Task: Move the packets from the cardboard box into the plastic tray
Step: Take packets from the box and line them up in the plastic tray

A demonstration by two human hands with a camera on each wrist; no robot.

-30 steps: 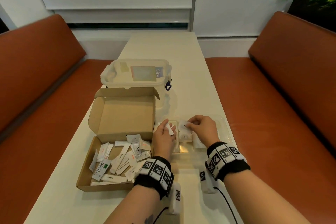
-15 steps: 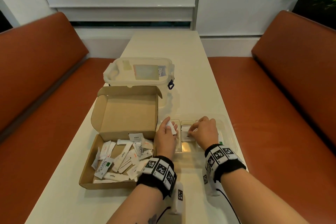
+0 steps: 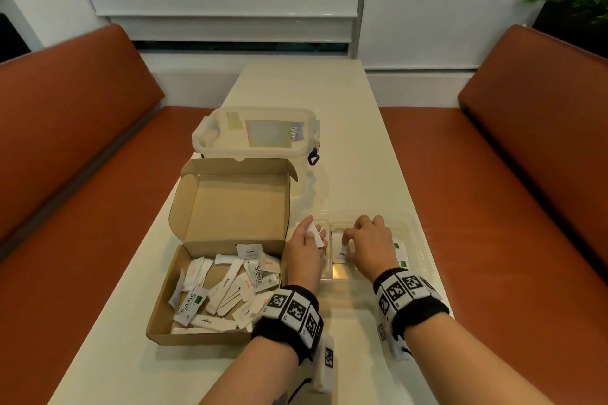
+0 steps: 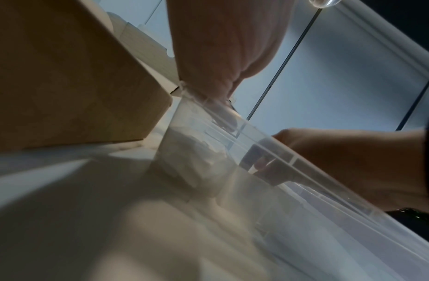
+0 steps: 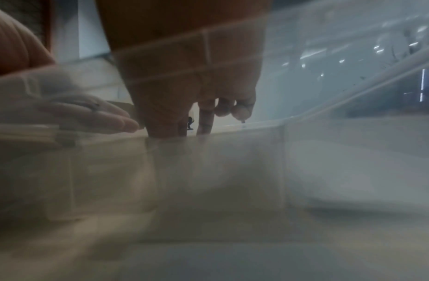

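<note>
Cream desk [image 3: 345, 141] between orange benches, cardboard box [image 3: 230, 276] holding loose packets [image 3: 227, 286], plastic tray [image 3: 418, 240] just right of the box, left hand [image 3: 304, 251] pinching a white packet [image 3: 316, 233] over the tray's end nearest the box, right hand [image 3: 368, 246] fingers curled down onto a packet lying in the tray [image 3: 339, 255].

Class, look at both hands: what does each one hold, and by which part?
The left hand pinches a white packet by its lower end. The right hand reaches into the plastic tray; whether it grips a packet cannot be told.

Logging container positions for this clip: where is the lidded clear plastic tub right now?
In the head view the lidded clear plastic tub stands on the cream table, directly behind the open brown cardboard box, left of centre.
</note>
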